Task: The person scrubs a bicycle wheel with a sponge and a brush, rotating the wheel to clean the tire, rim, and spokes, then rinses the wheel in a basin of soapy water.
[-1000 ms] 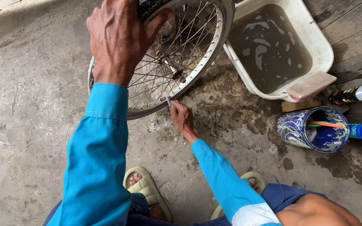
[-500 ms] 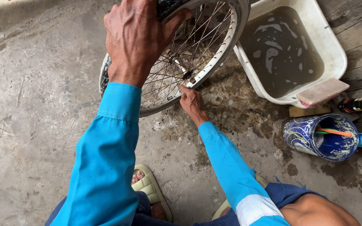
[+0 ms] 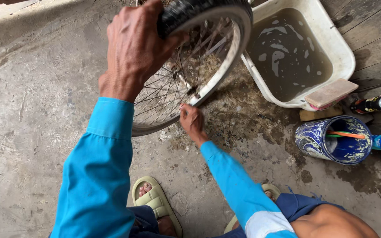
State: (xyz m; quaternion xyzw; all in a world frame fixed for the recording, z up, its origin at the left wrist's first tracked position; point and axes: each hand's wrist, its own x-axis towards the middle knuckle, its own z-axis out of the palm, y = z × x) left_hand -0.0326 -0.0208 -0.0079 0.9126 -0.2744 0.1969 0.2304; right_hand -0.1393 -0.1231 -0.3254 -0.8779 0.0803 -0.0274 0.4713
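Left hand (image 3: 133, 53) clamped over tyre (image 3: 190, 11) at wheel (image 3: 186, 79) top; right hand (image 3: 192, 120) pinched at lower rim, wheel upright on concrete beside water tub (image 3: 345, 53). Rim-inspection stage, apparently; steady rotation needed.

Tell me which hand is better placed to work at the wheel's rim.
Probably the right hand: its fingers already touch the rim at its lower edge. The left hand grips the tyre on top, steadying the wheel.

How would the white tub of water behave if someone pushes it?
The white tub looks heavy: cloudy water fills it nearly to the rim, so it would probably slosh and spill. The pink block resting on its rim might slide off.
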